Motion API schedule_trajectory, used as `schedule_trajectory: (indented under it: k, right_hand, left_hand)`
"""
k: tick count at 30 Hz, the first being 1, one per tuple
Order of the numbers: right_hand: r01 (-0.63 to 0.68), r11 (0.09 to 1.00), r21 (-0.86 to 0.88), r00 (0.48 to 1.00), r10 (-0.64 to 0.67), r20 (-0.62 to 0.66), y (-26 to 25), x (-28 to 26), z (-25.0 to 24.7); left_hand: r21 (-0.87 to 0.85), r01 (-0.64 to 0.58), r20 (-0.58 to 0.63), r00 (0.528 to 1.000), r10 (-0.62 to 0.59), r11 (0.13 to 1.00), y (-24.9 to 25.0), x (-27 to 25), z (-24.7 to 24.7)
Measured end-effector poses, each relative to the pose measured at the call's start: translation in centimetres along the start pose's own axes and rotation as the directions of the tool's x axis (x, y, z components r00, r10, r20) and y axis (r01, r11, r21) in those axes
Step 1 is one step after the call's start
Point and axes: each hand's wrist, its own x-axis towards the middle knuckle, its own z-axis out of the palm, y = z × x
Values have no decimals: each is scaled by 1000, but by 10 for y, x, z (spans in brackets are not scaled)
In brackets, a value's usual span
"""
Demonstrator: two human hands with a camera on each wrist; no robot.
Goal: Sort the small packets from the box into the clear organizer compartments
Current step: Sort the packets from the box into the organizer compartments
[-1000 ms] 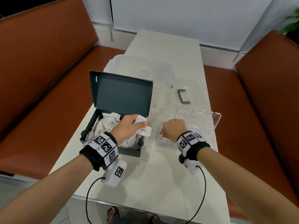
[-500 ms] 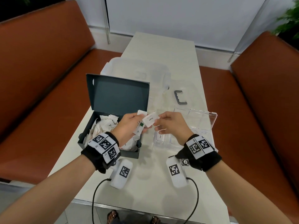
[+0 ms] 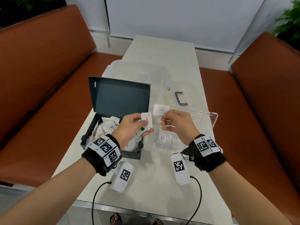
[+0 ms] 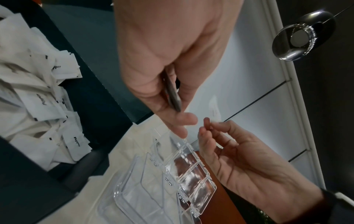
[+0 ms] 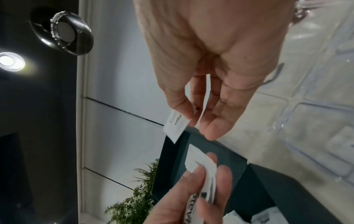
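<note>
A dark box (image 3: pixel 113 150) with its lid up sits left of centre, full of small white packets (image 3: pixel 105 129). My left hand (image 3: pixel 129 127) is raised over the box's right edge and grips a small stack of packets (image 3: pixel 146 123), seen edge-on in the left wrist view (image 4: pixel 172 94). My right hand (image 3: pixel 177 122) hovers above the clear organizer (image 3: pixel 165 140) and pinches one white packet (image 3: pixel 159 109), whose printed face shows in the right wrist view (image 5: pixel 176 125). A packet (image 3: pixel 162 137) lies in one organizer compartment. The organizer's lid (image 3: pixel 206 119) stands open behind.
A large clear plastic tub (image 3: pixel 141 75) and a grey handle-shaped part (image 3: pixel 181 99) lie further back on the white table (image 3: pixel 162 46). Orange benches (image 3: pixel 40 78) flank both sides. Two white tagged units (image 3: pixel 123 176) hang on cables near the table's front edge.
My right hand left the organizer, met the left hand, and took one packet from its stack. Both hands now sit slightly apart, the right holding that packet higher.
</note>
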Motion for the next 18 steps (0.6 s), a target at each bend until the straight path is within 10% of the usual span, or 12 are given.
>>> schedule_trajectory:
  k: [13,18]
  right_hand:
    - [-165,952,257,984,176,-18,28,-7,31]
    - [-82,982,-167,994,94,64,22,-8,26]
  left_hand:
    - [62,-219,-57,973,223,974,2,-5,9]
    - [159,-199,-88,973,215,967,2,-1,4]
